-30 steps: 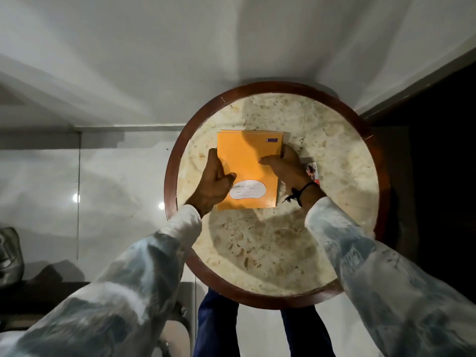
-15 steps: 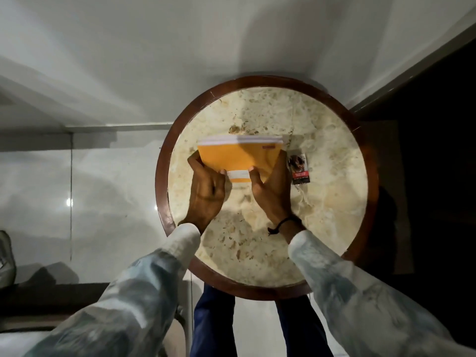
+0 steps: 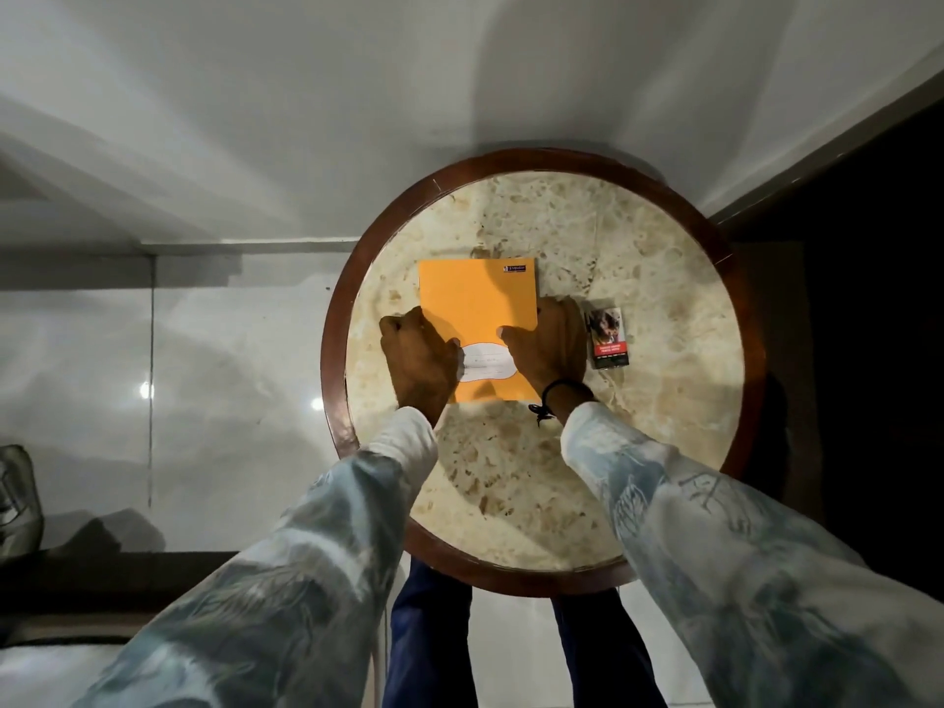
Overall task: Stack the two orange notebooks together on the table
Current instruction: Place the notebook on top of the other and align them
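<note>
Half a second ago the orange notebook was tipped up on its near edge so that white page edges showed along the top; now it lies flat on the round marble tabletop, cover up, and the view sits a little further back. Only one orange cover is visible (whether a second notebook lies under it cannot be told). The cover is plain orange, with a small dark logo at its far right corner and a white cloud-shaped label near its near edge.

The left hand is closed over the notebook's left edge, thumb pressed on the cover beside the label. The right hand clasps the right edge the same way, thumb across the cover, a dark band at the wrist. Both sleeves are pale and patterned. A small printed packet lies just right of the right hand.
</note>
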A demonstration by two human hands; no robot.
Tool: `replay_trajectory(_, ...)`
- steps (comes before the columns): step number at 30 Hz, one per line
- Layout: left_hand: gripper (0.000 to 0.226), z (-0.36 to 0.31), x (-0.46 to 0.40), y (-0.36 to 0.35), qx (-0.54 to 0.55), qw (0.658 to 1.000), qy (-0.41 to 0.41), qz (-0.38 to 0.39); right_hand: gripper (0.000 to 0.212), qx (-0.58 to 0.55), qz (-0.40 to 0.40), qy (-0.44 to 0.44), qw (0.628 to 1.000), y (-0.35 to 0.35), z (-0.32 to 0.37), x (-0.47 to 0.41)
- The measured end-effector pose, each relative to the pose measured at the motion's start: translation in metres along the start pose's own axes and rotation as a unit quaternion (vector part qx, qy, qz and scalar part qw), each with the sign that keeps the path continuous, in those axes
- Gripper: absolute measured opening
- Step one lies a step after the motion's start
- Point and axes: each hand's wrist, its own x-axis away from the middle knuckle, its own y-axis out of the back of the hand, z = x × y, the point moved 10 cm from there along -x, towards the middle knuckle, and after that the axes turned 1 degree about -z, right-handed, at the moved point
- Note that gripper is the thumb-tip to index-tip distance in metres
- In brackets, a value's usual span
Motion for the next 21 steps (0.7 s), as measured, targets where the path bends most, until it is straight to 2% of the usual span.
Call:
replay_trajectory(3, 0.062, -0.014, 0.008, 0.007, -0.060, 0.998, -0.024, -0.012, 0.039, -0.029, 0.000, 0.006, 1.000, 0.005, -0.003, 0.002)
replay_trajectory(6, 0.064, -0.053, 0.025, 0.008, -0.145, 0.976, -0.154, -0.041, 0.044, -0.031, -0.054, 0.012, 0.998, 0.036, -0.018, 0.005)
replay_trajectory(8, 0.068, -0.073, 0.037, -0.012, -0.165, 0.954, -0.252, 0.006, 0.045, -0.023, -0.114, 0.004, 0.993, 0.067, -0.040, 0.007)
replay_trajectory(10, 0.074, -0.075, 0.044, -0.038, -0.203, 0.934, -0.285, 0.074, 0.049, -0.022, -0.146, -0.028, 0.989, 0.088, -0.067, 0.007)
replay_trajectory(13, 0.078, -0.063, 0.042, -0.062, -0.267, 0.915, -0.280, 0.115, 0.055, -0.003, -0.101, -0.086, 0.991, 0.085, -0.093, 0.000)
replay_trajectory(17, 0.079, -0.061, 0.039, -0.065, -0.263, 0.916, -0.280, 0.113, 0.034, 0.063, -0.025, -0.007, 0.998, 0.071, -0.077, -0.013)
replay_trajectory(21, 0.079, -0.061, 0.039, -0.066, -0.271, 0.914, -0.280, 0.113, 0.049, 0.164, 0.015, 0.077, 0.983, 0.068, -0.061, -0.020)
